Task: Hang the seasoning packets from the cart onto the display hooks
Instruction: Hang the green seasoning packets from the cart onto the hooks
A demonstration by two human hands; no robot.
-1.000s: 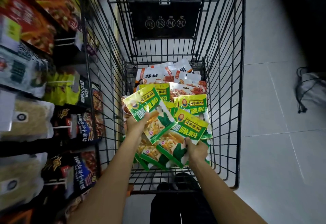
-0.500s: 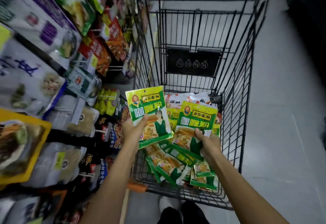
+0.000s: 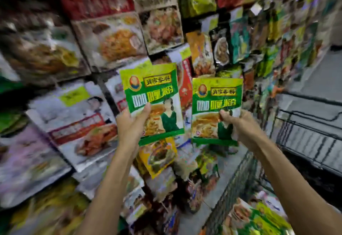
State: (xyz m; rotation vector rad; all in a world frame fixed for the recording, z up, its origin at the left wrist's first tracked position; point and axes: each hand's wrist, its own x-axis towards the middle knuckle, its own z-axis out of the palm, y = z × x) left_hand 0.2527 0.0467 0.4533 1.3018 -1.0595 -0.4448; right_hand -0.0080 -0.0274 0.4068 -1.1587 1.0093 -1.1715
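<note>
Green packet (image 3: pixel 150 94) pinched low in left hand (image 3: pixel 129 125), twin packet (image 3: pixel 216 94) at three o'clock gripped by right hand (image 3: pixel 238 123); may flop and miss hooks, unseen in blur.

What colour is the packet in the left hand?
The packet is mainly green and yellow; head view shows it.

Grocery shop aisle: left side packed top to bottom with overlapping rows of hanging food packets (image 3: pixel 114 42), black wire shopping cart (image 3: pixel 305 138) on the right with loose green packets (image 3: pixel 266 214) in it, grey floor (image 3: pixel 314 79) behind.
</note>
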